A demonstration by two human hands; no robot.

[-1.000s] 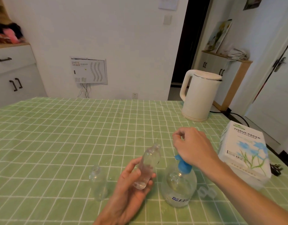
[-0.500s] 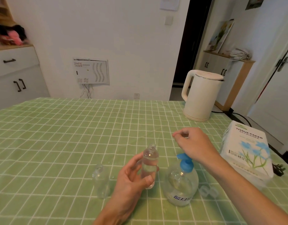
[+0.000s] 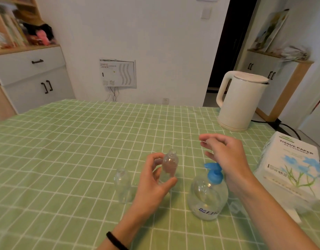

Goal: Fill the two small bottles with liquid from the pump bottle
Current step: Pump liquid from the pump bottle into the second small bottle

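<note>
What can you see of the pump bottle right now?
The pump bottle is a squat, round, clear plastic body with a blue pump head, nozzle pointing toward the held small bottle. Blue print marks its lower front. It stands upright on the green checked tablecloth. The right hand hovers by the pump; contact cannot be told.

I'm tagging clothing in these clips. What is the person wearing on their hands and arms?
The left hand and right hand are bare: no gloves, no visible rings. No sleeves show on either forearm. A thin black band circles the left wrist.
</note>
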